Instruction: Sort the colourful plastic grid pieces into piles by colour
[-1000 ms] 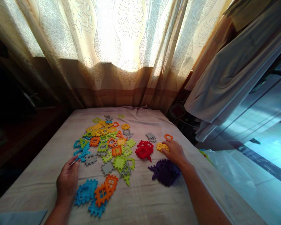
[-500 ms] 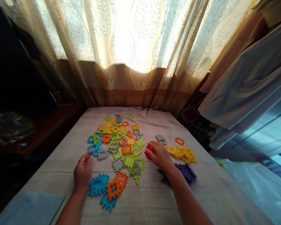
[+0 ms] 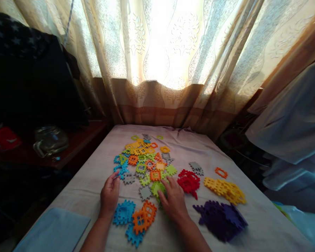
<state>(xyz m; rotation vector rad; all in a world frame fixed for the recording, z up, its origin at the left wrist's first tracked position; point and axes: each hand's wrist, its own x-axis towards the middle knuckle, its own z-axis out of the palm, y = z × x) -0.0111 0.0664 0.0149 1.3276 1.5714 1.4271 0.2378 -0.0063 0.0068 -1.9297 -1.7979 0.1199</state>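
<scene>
Interlocking plastic building tiles (image 3: 141, 150) lie in a mixed pile on the cloth-covered surface. My right hand (image 3: 174, 201) is over the near right side of the pile, fingers apart, the fingertips at a light green square tile (image 3: 157, 189). The palm hides some tiles beneath it. Beside the pile's left edge is my left hand (image 3: 110, 194), fingers and thumb drawn together near the blue tiles (image 3: 122, 170); whatever they hold, if anything, I cannot make out. Blue tiles (image 3: 123, 212) and orange tiles (image 3: 144, 217) sit between my forearms. A red tile heap (image 3: 189, 181) is right of my right hand.
Farther right are yellow tiles (image 3: 224, 190), a purple tile stack (image 3: 222, 218), grey tiles (image 3: 196, 168) and one orange frame tile (image 3: 221, 172). A pale blue flat sheet (image 3: 54, 229) lies at the front left. Curtains (image 3: 157, 96) hang behind the surface; clothes hang at right.
My right hand has left the red tiles and moved left to the light green ones. The red heap now shows uncovered. My left hand stays by the blue tiles. The view has turned left.
</scene>
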